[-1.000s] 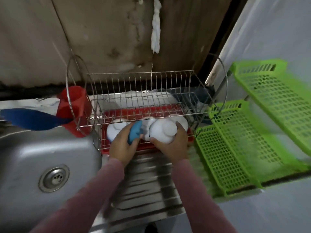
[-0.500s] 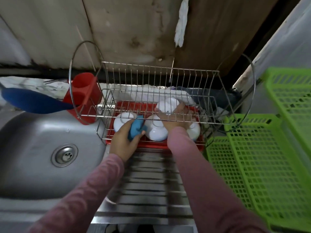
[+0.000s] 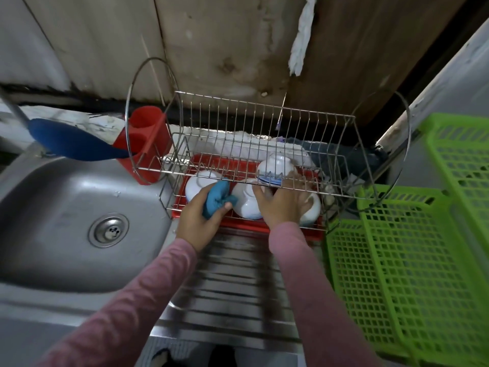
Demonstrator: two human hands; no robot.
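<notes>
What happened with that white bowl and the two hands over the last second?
The right hand carried the white bowl from the front of the dish rack to the back of it, set it down there and let go. The hand has since drawn back over the front bowls, with its fingers loose. The left hand still grips the blue cloth, and the front bowls stayed put.

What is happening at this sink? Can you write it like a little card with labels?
Place: wire dish rack beside the sink
Left hand: grips a blue cloth
Right hand: fingers spread, low over the white bowls
Bowls: four, upside down, on the red tray under the rack
Right of rack: green baskets
</notes>
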